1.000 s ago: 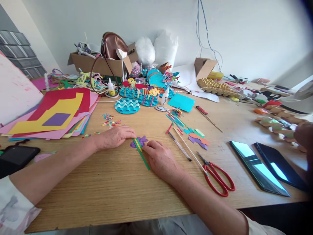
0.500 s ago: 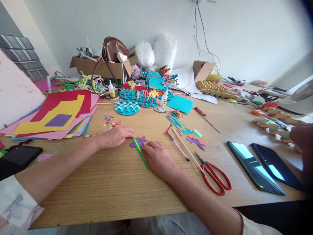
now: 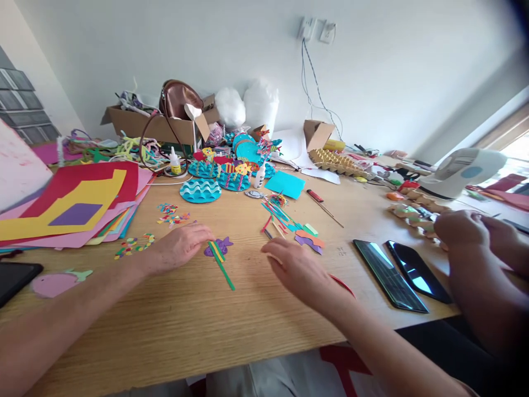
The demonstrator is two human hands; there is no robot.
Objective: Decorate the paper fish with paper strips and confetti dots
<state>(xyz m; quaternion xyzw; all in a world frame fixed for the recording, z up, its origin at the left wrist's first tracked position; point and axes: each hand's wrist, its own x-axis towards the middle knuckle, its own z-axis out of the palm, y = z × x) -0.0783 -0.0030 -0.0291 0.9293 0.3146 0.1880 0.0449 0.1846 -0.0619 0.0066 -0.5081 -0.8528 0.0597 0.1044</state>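
My left hand (image 3: 184,245) rests on the wood table, fingers together, with its tips pinching the upper end of thin green and yellow paper strips (image 3: 223,270). Those strips lie slantwise across a small purple paper fish (image 3: 225,243). My right hand (image 3: 293,264) is apart from them to the right, fingers loosely stretched and holding nothing. It hovers over a pen (image 3: 268,234) and the scissors, hiding most of both; only a bit of red handle (image 3: 343,285) shows. Orange and purple paper scraps (image 3: 309,241) lie just beyond its fingers.
Coloured paper sheets (image 3: 28,229) are stacked at left, near a pink paper fish (image 3: 55,284). Blue wave-decorated discs (image 3: 200,191) and glue bottles (image 3: 260,175) stand at the back. Two phones (image 3: 388,275) lie at right, beside another person's hands (image 3: 467,231).
My right hand has let go of the strips and moved right, over the pen and scissors. My left hand stays at the strips' upper end. The view has turned to the right.
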